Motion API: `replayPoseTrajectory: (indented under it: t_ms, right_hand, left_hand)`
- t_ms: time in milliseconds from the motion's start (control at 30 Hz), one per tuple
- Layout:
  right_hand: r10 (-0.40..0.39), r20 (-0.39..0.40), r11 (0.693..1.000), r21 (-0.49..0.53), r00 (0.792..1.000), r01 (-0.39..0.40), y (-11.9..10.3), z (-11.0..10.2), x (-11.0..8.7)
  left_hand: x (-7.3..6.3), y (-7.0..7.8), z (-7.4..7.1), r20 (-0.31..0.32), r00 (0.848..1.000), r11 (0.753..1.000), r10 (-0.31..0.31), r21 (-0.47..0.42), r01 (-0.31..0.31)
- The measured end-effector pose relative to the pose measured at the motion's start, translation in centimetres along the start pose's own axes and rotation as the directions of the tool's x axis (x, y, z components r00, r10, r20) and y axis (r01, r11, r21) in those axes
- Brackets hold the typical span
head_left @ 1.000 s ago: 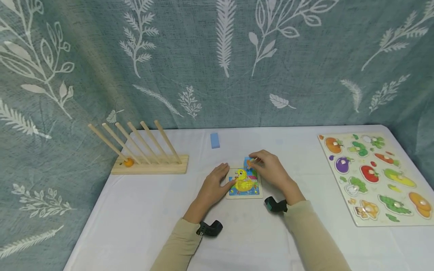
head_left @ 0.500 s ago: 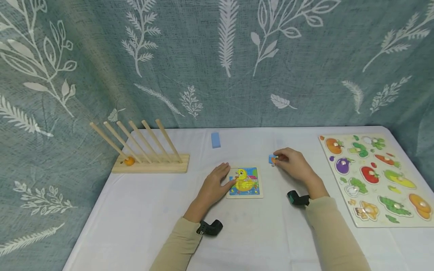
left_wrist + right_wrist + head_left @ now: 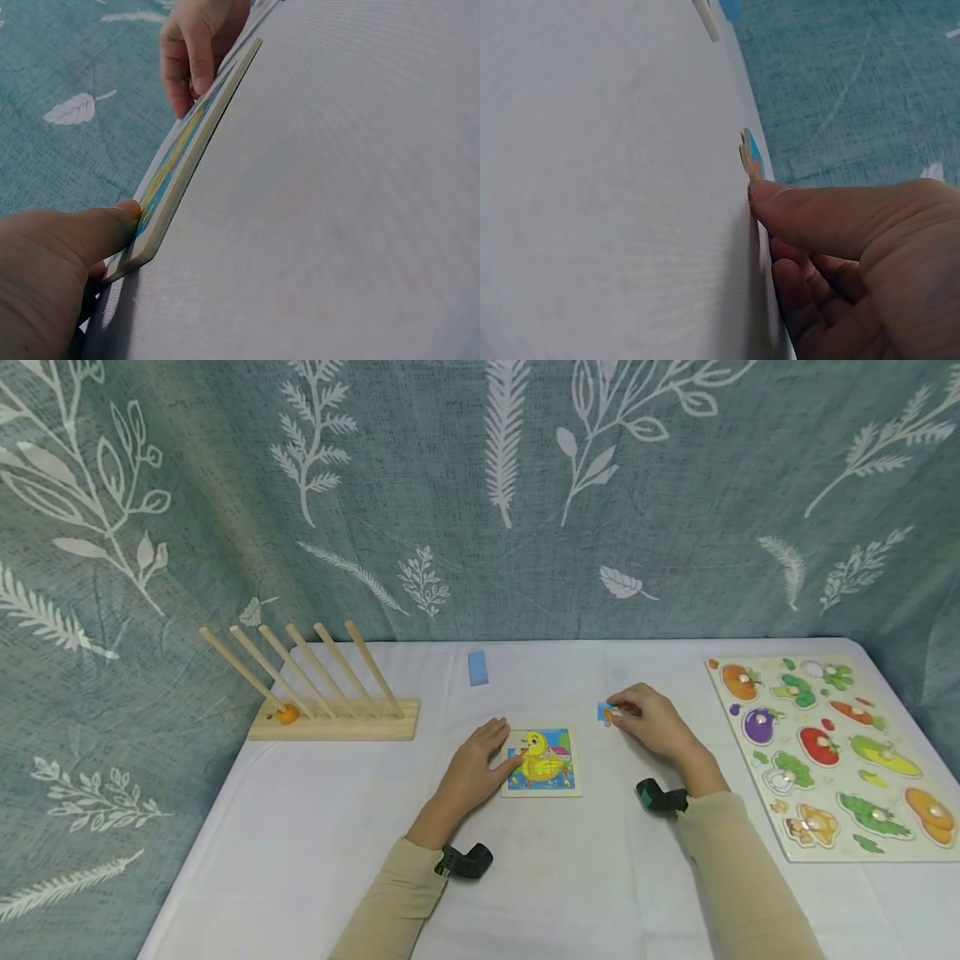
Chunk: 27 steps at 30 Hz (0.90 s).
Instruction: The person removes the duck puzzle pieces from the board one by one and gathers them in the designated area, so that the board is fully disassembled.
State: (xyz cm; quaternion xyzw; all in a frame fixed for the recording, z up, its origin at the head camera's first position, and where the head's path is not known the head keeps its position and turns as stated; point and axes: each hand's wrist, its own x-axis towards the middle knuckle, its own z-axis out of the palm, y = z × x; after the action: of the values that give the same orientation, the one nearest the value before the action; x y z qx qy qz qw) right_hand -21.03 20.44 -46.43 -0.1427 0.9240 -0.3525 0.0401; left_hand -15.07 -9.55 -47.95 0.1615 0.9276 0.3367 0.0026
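Note:
A small framed duck jigsaw puzzle (image 3: 542, 763), yellow duck on blue, lies flat on the white table. My left hand (image 3: 474, 767) rests along its left edge, fingers fairly straight, with the thumb on the picture's side; the left wrist view shows that thumb (image 3: 112, 226) touching the frame near a corner. To the right of the puzzle, my right hand (image 3: 651, 723) pinches a jigsaw piece (image 3: 604, 712) in blue and orange. In the right wrist view the piece (image 3: 751, 154) sticks out past the thumb tip, close over the tabletop, its thin wooden edge showing.
Behind the puzzle lies a light blue block (image 3: 477, 668). At the back left stands a wooden rack (image 3: 375, 729) with several slanting pegs and an orange bead (image 3: 287, 714). A large vegetable peg board (image 3: 832, 793) covers the table's right side. A patterned green curtain (image 3: 450, 485) hangs behind.
My right hand, holding the jigsaw piece, has moved right from above the puzzle's upper right corner to the table beside it. Over the last half second it barely shifts; my left hand stays put.

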Motion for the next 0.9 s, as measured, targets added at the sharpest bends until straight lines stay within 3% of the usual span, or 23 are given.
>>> replayPoseTrajectory:
  t_ms: [433,900]
  right_hand:
    - [0.05,0.042,0.994,0.097,0.998,-0.054,-1.0,-1.0,-0.4]
    - [-0.063,0.068,0.981,0.186,0.996,0.049,-4.8,1.5,0.1]
  left_hand:
    - [0.1,-0.2,-0.1,-0.003,1.0,1.0,0.004,0.007,-0.004]
    - [-0.2,0.1,-0.2,0.003,1.0,1.0,0.011,0.005,-0.011]
